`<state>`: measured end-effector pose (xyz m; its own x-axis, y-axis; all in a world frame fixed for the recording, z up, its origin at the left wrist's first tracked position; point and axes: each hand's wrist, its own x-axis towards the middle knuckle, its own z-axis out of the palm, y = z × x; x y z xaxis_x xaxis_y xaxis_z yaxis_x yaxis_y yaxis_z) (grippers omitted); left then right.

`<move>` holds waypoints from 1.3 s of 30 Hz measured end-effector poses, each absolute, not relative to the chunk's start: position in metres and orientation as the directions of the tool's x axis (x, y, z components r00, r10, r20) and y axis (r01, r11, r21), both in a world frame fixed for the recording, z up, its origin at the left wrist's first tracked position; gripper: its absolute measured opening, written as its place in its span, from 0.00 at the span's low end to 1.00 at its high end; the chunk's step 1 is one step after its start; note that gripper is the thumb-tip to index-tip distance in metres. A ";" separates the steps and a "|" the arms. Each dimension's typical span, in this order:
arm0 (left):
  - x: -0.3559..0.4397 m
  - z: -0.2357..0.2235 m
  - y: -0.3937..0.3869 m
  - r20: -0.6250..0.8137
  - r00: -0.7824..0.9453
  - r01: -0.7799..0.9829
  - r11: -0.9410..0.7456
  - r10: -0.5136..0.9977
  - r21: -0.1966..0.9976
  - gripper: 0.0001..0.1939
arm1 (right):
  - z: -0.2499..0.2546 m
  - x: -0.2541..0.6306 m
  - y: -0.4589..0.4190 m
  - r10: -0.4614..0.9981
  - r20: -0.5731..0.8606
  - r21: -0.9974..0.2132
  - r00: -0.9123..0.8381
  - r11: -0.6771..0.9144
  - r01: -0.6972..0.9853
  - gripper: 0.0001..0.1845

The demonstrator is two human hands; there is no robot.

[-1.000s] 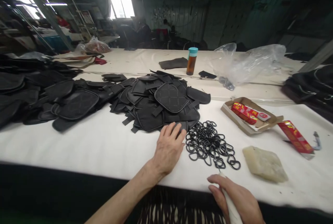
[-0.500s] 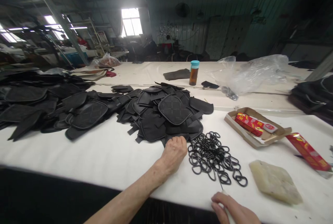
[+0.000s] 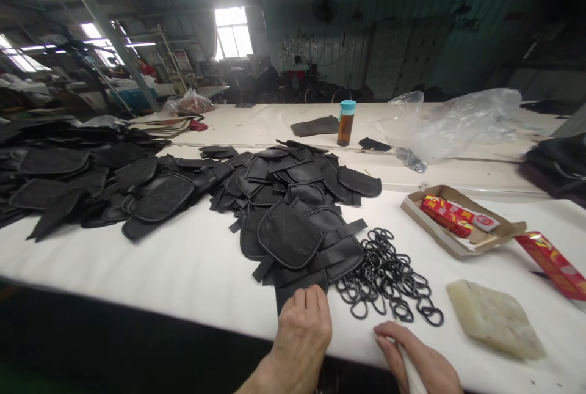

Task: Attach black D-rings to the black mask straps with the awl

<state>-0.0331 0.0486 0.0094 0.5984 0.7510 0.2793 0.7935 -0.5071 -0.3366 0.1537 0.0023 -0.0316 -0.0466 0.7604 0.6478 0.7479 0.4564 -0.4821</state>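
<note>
My left hand (image 3: 304, 327) is closed on the near end of a black padded piece (image 3: 297, 278) at the front of the heap. Other black padded pieces (image 3: 290, 235) with piped edges and short straps lie on and behind it. My right hand (image 3: 419, 354) is closed around a slim tool with a white handle (image 3: 413, 375), which looks like an awl; its tip cannot be made out now. Between and beyond my hands lies a loose pile of black D-rings (image 3: 384, 272), just right of the black pieces.
A yellowish block (image 3: 497, 317) sits right of the rings. Behind it stand an open cardboard box (image 3: 421, 220) with red packets and another red packet (image 3: 552, 266). Farther back are a bottle (image 3: 346, 125) and clear plastic (image 3: 462, 122). More black pieces (image 3: 55, 165) fill the left.
My left hand has drawn the black piece toward me, and pieces on top slid forward with it. My right hand stays near the rings, still holding the tool, whose thin shaft showed earlier.
</note>
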 end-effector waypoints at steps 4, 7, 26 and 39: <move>-0.040 0.006 0.042 0.375 0.581 0.814 -0.504 0.722 -0.290 0.11 | -0.035 0.156 0.006 0.758 0.646 -0.450 -0.094 0.477 0.755 0.09; -0.048 0.010 0.044 0.459 0.558 0.811 -0.572 0.691 -0.125 0.12 | -0.031 0.153 0.007 0.760 0.642 -0.450 -0.098 0.477 0.755 0.08; -0.135 0.032 0.099 0.027 0.529 0.848 -0.528 0.848 -0.051 0.41 | -0.014 0.138 0.007 0.776 0.620 -0.484 -0.114 0.492 0.724 0.09; -0.122 0.011 0.096 0.292 0.257 0.647 -0.388 0.921 0.656 0.20 | -0.003 0.101 0.029 0.626 0.764 -0.348 -0.158 0.605 0.716 0.07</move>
<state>-0.1222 0.0955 0.0111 0.2569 0.9214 0.2917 0.6469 -0.3882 0.6564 0.1014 0.0291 -0.0034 -0.1582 0.6259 0.7637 0.7160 0.6053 -0.3478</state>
